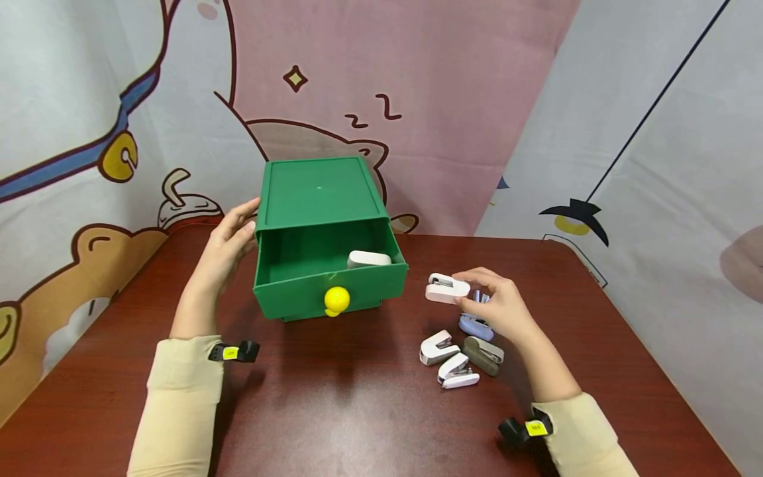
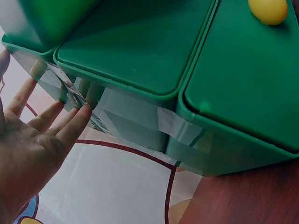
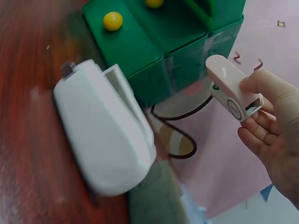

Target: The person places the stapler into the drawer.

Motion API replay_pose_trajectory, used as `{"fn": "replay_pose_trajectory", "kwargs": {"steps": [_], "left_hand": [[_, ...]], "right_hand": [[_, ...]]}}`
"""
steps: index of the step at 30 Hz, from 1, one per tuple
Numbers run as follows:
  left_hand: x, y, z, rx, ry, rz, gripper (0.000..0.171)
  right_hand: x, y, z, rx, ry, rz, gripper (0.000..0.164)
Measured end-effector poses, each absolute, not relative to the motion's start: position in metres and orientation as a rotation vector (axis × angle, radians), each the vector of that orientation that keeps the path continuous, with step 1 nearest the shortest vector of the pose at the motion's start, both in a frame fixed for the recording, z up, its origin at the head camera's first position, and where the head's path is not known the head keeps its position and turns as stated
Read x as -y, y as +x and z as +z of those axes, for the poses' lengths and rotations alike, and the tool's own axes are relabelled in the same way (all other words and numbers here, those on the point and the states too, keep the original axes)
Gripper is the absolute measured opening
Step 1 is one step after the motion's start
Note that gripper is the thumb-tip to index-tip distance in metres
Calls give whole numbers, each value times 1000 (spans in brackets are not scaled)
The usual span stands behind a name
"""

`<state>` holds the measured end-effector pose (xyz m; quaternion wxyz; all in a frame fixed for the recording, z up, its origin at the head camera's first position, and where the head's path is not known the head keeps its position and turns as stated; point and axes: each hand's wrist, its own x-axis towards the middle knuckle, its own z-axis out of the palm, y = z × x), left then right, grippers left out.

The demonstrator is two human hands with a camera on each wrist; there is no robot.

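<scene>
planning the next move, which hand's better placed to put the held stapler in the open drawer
Probably the right hand: it pinches the white stapler near the open drawer. The left hand holds none and is at the left side of the green cabinet.

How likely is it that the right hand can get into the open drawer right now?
Probably yes: the drawer is uncovered at its near end, and nothing shows between it and the right hand, though that hand is holding a stapler.
</scene>
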<state>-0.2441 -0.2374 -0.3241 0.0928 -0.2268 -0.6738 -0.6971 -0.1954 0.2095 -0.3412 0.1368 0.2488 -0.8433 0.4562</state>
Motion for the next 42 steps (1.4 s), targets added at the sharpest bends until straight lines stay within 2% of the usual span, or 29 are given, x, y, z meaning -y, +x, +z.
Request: {"fn": "replay_pose_trajectory", "kwargs": {"steps": [23, 30, 42], "left_hand": [[238, -246, -325, 2008, -682, -2062, 49], [238, -246, -326, 1954, -698, -2080, 47], [238, -246, -325, 1998, -683, -2059, 48]], "right_hand": [[-183, -168, -286, 2140, 740, 1311, 32], [-171, -179, -288, 2030, 768, 1408, 37], [-122, -188, -270, 1943, 984, 1522, 35]]}}
